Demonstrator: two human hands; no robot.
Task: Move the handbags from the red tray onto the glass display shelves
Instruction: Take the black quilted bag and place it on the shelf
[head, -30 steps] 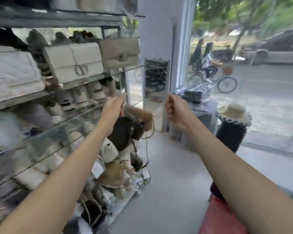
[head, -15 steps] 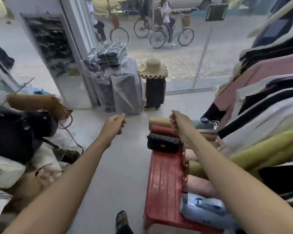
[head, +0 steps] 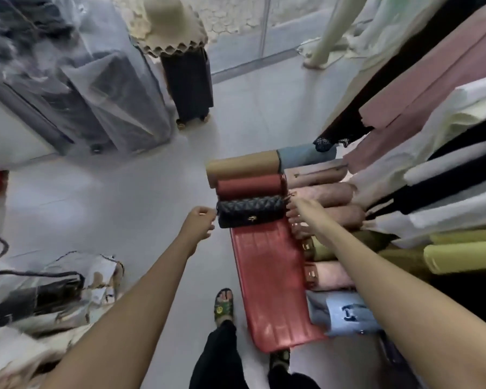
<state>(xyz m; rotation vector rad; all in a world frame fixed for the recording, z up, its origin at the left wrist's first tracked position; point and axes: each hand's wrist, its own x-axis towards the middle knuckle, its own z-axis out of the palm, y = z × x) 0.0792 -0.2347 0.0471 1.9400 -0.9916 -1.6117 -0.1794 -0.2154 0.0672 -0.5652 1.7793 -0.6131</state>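
Quilting in a diamond pattern covers the black bag (head: 250,213), soft-looking leather with a small gold clasp on the face turned toward me. It lies across the red tray (head: 272,276) at frame centre, its long axis running left to right and lifting a little at the right end. Behind it, farther up the frame and lying the same way, sit a smooth red bag (head: 250,186) and a smooth tan bag (head: 242,167), the three packed side against side. The tray itself is long, narrow and ribbed, with rounded corners; it runs from the lower frame up to the centre, crosswise to the bags.

My left hand (head: 199,223) is just beside the black bag's left end with the fingers curled in (whether they pinch anything I cannot tell). My right hand (head: 300,211) is at the bag's right end, blurred, so I cannot tell its grip either.

Right of the tray lies a row of pink, olive and pale blue bags (head: 345,313). Folded and hanging clothes (head: 432,169) fill the right edge. At upper centre a straw hat (head: 166,26) with a scalloped brim sits on a dark suitcase (head: 188,85).
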